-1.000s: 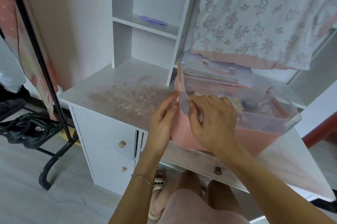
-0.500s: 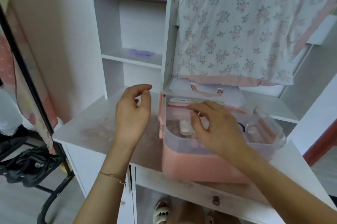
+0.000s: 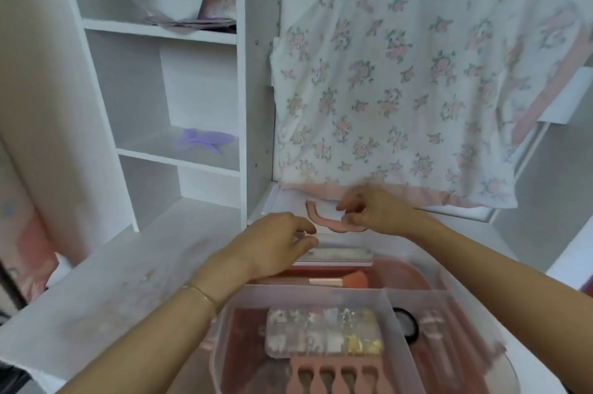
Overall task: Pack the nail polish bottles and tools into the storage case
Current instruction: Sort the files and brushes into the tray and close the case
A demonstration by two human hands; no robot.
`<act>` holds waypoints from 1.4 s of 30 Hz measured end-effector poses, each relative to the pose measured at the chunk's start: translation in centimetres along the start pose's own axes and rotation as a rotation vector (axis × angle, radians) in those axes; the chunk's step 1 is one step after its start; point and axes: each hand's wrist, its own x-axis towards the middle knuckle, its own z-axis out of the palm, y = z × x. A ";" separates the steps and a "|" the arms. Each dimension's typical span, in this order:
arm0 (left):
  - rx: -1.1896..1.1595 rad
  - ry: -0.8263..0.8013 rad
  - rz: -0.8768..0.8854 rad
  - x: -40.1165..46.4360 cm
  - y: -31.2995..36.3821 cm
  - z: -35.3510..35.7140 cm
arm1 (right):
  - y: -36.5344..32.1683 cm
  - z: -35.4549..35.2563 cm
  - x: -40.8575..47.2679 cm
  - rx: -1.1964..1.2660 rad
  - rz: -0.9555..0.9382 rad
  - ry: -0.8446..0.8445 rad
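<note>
The storage case point(image 3: 433, 281) sits at the desk's point(image 3: 112, 281) near edge. Its clear tray point(image 3: 390, 297) holds a charm box point(image 3: 324, 334). Left hand point(image 3: 272, 249) pinches the lid point(image 3: 337, 257); right hand point(image 3: 375, 210) grips its pink handle point(image 3: 321, 220).

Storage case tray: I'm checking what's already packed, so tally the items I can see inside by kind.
Clear compartment box of nail charms: 1
Pink toe separator: 1
Pink-bristled brush: 1
Round black-rimmed item: 1
Total: 4
The pieces in the right-hand slot are too blurred to count.
</note>
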 end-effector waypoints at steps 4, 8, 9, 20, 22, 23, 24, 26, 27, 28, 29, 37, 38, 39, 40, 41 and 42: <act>-0.115 0.112 0.022 -0.1 -0.8 0.9 | 0.9 0.8 2.6 -0.156 -0.011 -0.166; -0.135 0.136 0.052 0.2 -1.2 1.2 | 1.5 1.0 3.9 -0.134 0.009 -0.207; -0.140 0.138 0.057 0.2 -1.3 1.2 | 1.8 1.0 4.1 -0.123 0.015 -0.216; -0.141 0.130 0.122 -0.3 -1.1 1.4 | 2.8 1.3 4.1 -0.162 -0.117 -0.160; -0.127 0.133 0.122 -0.3 -1.1 1.4 | 2.6 1.3 4.0 -0.153 -0.165 -0.135; -0.126 0.134 0.119 -0.3 -1.2 1.4 | 2.6 1.2 4.0 -0.144 -0.169 -0.119; -0.129 0.135 0.115 -0.3 -1.1 1.5 | 2.7 1.2 4.0 -0.135 -0.170 -0.098; -0.137 0.134 0.104 -0.2 -1.1 1.7 | 3.0 1.3 4.1 -0.111 -0.164 -0.029; -0.139 0.131 0.097 -0.2 -1.1 1.8 | 3.1 1.3 4.1 -0.091 -0.152 0.009; -0.138 0.127 0.089 -0.3 -1.0 1.8 | 3.3 1.3 4.2 -0.072 -0.142 0.038; -0.135 0.125 0.084 -0.3 -0.9 1.9 | 3.4 1.4 4.3 -0.054 -0.132 0.060; -0.092 0.177 0.135 -0.7 -1.0 2.0 | 2.5 -0.8 5.7 -0.098 -0.091 0.218; -0.069 0.198 0.146 -0.8 -1.0 2.0 | 2.4 -1.2 5.8 -0.105 -0.084 0.233; -0.027 0.224 0.156 -0.9 -1.0 1.9 | 2.3 -1.6 5.9 -0.099 -0.074 0.243; 0.024 0.250 0.159 -1.0 -1.0 1.9 | 2.2 -1.9 5.9 -0.086 -0.069 0.248; 0.065 0.274 0.149 -1.1 -1.0 1.9 | 2.1 -2.1 5.8 -0.064 -0.066 0.245; 0.094 0.302 0.133 -1.3 -0.8 1.8 | 2.0 -2.3 5.7 -0.031 -0.063 0.239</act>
